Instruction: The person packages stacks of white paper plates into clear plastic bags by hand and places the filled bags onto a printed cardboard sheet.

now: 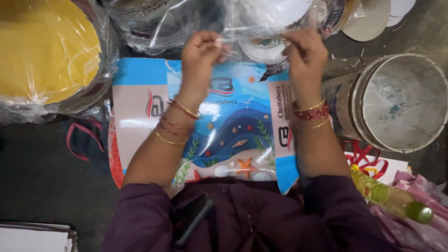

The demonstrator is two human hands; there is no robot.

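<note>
While left hand (pixel 201 50) and right hand (pixel 303 51) pinch clear plastic bag (pixel 254 28) edge, probably its mouth, bucket (pixel 396 102) crowds right.

The yellow disc (pixel 44 46) in shiny wrap is getting cut off by the picture's left and top edges. The clear bag (pixel 261 21) is running off the top. The arms are hiding part of the sea-picture sheet (pixel 233 126).

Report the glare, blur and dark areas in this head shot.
Head view: white glare streaks the clear plastic bag pinched by the left hand and right hand, and the glossy printed sheet beneath; the wrapped yellow discs look soft; the floor at lower left is dim, with little detail.
</note>
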